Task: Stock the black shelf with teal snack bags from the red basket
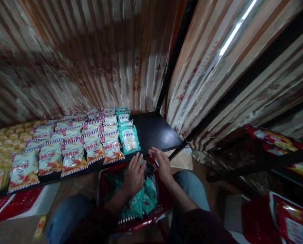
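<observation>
A red shopping basket (159,211) sits between my knees, filled with teal snack packets (141,200). My left hand (134,176) lies palm down on the packets inside the basket, fingers curled over one of them. My right hand (161,163) hovers at the basket's far rim, fingers spread and holding nothing that I can see. Just beyond the hands, a low black shelf (154,130) carries a row of teal packets (129,139) beside rows of red-and-white striped snack bags (72,149).
Yellow snack bags (4,145) fill the shelf's left end. A striped plastic sheet (90,57) hangs behind the shelf, with a black upright post (175,54). Another rack with red bags (276,139) stands at right. A red basket (16,203) lies on the floor at left.
</observation>
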